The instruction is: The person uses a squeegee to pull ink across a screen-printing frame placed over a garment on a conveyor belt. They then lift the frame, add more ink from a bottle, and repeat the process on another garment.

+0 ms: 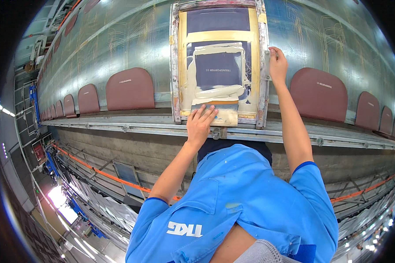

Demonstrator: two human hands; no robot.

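A silk-screen frame (pixel 263 39) lies on the long table, its mesh edged with yellow tape and smeared with cream ink (pixel 219 93) around a dark window. At the frame's near end my left hand (pixel 199 125) grips a squeegee (pixel 226 116), fingers laid over its top and thumb hidden. The squeegee's brownish blade edge meets the near side of the ink. My right hand (pixel 278 65) is closed at the frame's right side, fingertips on the rail by a small metal bracket (pixel 267 65).
Maroon rounded panels (pixel 131 90) with small pale print lie in a row along the glossy greenish table (pixel 303 22), left and right of the frame. A metal rail (pixel 153 128) runs along the near table edge. Orange cable (pixel 105 173) and more racks stand behind me.
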